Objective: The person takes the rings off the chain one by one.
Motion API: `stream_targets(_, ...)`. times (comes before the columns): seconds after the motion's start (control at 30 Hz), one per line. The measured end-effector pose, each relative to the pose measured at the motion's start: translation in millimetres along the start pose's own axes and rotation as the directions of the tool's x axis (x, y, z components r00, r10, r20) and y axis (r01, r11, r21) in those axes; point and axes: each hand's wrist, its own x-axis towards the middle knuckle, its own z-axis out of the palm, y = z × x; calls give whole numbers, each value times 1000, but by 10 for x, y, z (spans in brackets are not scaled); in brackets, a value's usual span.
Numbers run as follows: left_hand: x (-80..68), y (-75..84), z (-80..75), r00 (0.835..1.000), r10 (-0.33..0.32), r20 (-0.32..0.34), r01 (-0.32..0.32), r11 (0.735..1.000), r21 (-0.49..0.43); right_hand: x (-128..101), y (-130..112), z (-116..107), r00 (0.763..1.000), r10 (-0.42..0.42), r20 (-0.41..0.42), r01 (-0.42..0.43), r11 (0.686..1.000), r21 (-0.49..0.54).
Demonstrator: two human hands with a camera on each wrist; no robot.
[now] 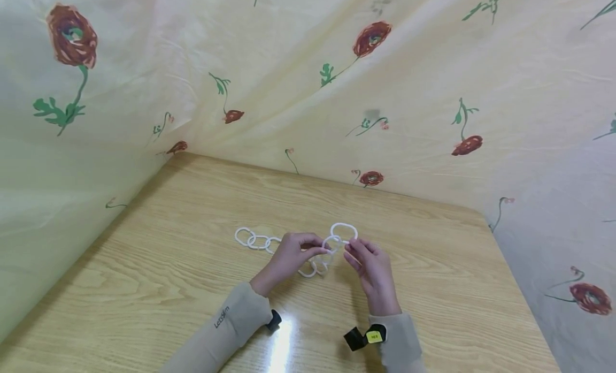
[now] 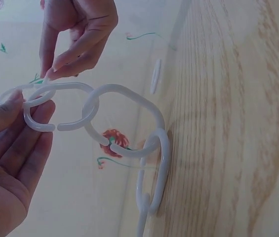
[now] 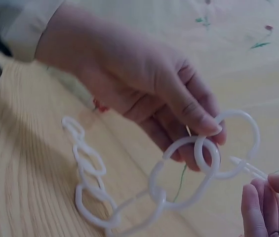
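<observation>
Nearest, beige sleeves (image 1: 216,330) lead to two hands. The left hand (image 1: 291,255) pinches a white, glossy plastic-looking oval link (image 3: 257,138), its grip narrow between thumb and fingers. Just beside it, the right hand (image 1: 374,266) pinches another white oval link (image 1: 344,223), its grip narrow too; the two overlap, but whether they are joined cannot be told. From the left hand's link, a white chain of oval links (image 2: 164,158) hangs to the wood-grained worktop (image 1: 433,266). Beyond the worktop rises cream cloth printed with red flowers (image 1: 289,68).
</observation>
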Motion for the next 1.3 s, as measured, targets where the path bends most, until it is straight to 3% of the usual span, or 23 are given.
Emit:
stream_targets(0.17, 3, 9, 3, 1000, 2, 5, -2, 1000, 2, 6, -11, 16, 995, -72, -71, 67, 995, -71)
stream_targets(0.33, 2, 14, 6, 1000, -2, 7, 2, 1000, 1, 4, -37, -8, 989, -115, -91, 104, 988, -114)
stream_targets(0.67, -5, -6, 3, 1000, -19, 6, 19, 1000, -2, 71, -144, -204, 967, -172, -186, 159, 984, -86)
stream_targets(0.93, 1, -43, 9, 1000, 3, 9, -2, 1000, -5, 164, -266, -503, 946, -166, -277, 153, 986, -69)
stream_targets(1.1, -2, -36, 10, 1000, -4, 5, 4, 1000, -10, 219, -300, -676, 937, -153, -315, 158, 987, -9)
stream_targets(1.3, 1, -36, 7, 1000, 6, 5, -6, 1000, 3, 242, -326, -841, 929, -135, -344, 138, 990, -16)
